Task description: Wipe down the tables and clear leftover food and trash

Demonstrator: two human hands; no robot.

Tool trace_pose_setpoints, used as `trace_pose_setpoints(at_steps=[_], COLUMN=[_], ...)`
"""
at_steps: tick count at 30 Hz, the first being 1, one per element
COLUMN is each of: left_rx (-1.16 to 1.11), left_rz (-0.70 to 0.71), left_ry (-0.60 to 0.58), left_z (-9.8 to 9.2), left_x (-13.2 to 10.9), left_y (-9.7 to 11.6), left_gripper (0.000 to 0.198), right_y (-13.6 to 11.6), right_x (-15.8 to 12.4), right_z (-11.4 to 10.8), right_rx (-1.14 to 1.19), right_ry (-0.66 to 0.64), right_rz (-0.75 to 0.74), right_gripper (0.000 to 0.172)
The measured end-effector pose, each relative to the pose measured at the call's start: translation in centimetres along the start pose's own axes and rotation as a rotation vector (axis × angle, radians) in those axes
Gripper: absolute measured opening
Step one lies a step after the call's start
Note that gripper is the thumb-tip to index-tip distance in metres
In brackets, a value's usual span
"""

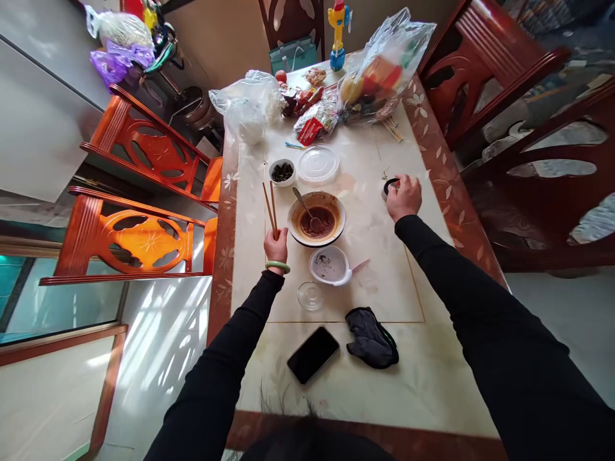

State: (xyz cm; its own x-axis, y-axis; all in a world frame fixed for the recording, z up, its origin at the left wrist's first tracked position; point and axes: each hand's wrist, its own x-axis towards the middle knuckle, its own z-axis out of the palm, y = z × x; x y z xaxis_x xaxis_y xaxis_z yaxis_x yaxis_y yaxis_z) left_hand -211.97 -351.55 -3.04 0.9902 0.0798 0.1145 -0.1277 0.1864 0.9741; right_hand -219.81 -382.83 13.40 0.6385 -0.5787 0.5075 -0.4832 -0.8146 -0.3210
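Note:
Upright in the fist of my left hand [275,246] is a pair of wooden chopsticks [270,208]. They stand left of a white bowl [293,224] of dark reddish-brown paste, with a metal spoon [302,203] leaning in it. Over on the right side of the table, my right hand [404,198] has its fingers closed around a small round jar or lid with a dark top [391,184], mostly covered by the hand. A small bowl of dark pieces [282,172] and a clear plastic lid [318,164] lie behind the paste bowl. In front are a white tub with dark specks [330,266] and a small glass dish [310,296].
Nearest me on the table [413,384] lie a phone [313,355] and a crumpled black cloth item [371,337]. Plastic bags [250,105], food packets [317,118] and a yellow toy [339,32] crowd the far end. Wooden chairs [144,240] line both sides.

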Motion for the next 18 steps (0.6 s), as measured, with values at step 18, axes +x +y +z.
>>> trace_pose_setpoints(at_steps=[18], left_rx=[-0.276], left_rz=[-0.590], left_ry=[-0.218], left_z=[0.0], left_x=[-3.3], left_y=[1.4], left_gripper=[0.048], right_y=[8.6], right_x=[-10.7], right_z=[0.6], right_rx=[-0.154], right_ry=[-0.103], right_rz=[-0.125], right_gripper=[0.065])
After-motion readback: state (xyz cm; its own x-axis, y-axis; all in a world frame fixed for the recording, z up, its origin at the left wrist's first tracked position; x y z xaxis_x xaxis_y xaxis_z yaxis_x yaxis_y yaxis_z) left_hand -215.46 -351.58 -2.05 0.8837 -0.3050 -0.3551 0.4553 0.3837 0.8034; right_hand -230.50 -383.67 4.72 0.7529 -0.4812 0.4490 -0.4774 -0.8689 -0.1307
